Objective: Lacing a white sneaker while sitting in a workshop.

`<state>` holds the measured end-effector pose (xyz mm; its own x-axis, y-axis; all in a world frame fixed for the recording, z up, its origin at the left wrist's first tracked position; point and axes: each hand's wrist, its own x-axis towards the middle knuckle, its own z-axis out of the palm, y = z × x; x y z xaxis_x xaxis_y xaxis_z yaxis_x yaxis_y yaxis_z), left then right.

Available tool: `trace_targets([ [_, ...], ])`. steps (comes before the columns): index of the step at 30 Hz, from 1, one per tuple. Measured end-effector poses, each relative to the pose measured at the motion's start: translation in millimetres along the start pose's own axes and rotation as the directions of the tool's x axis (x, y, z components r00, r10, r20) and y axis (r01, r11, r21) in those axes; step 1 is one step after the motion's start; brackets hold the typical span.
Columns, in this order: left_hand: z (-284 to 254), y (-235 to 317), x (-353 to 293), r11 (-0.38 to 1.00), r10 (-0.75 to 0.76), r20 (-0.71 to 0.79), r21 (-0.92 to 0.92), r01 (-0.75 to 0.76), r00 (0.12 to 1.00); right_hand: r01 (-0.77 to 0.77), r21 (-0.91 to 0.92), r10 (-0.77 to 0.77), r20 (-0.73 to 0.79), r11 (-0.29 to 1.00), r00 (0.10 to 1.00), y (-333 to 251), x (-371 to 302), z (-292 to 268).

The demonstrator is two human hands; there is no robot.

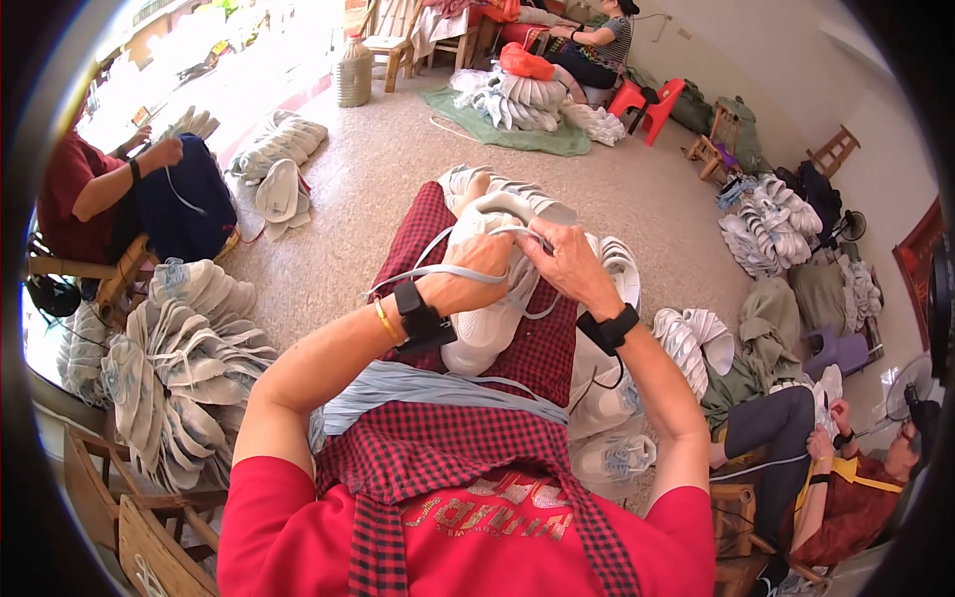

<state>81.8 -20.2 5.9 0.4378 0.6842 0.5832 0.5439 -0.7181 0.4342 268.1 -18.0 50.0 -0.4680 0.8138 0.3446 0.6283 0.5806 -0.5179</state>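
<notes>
Pinches a pale blue-grey lace (438,271) in the right hand (569,261), thumb and fingers together at the top of a white shoe (477,343). Curls the left hand (482,257) over the left side of the same shoe, fingers bent close by the lace; cannot tell a firm clamp from a light touch there because of partly hidden fingertips. Holds the shoe in the lap, rounded end toward the body, on red-and-black checked cloth (418,224). Lets a loop of lace swing out to the left of the left hand.

Wears a black band on each wrist and a gold bangle (384,316) on the left forearm. Carries a bundle of light blue laces (383,393) across the waist. Has a row of white shoes (497,184) just beyond the lap, more beside the right thigh, and a large heap of shoes (179,378) to the left.

Shares the room with three seated people: one at the left beside dark blue cloth (184,194), one at the lower right, one at the far end near a green cloth (557,144) and a red chair (652,111).
</notes>
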Motion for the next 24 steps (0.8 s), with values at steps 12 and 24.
trace_targets([
  [12,0.6,18.0,-1.3,0.947,-0.303,0.063,0.134,0.293,0.951,0.004,0.068,0.008,-0.167,0.998,0.986,-20.1,-4.7,11.7],
  [24,17.5,-14.6,-8.7,0.955,-0.296,-0.115,-0.053,0.292,0.948,0.109,-0.017,-0.11,-0.192,0.994,0.975,-27.5,18.8,26.9],
])
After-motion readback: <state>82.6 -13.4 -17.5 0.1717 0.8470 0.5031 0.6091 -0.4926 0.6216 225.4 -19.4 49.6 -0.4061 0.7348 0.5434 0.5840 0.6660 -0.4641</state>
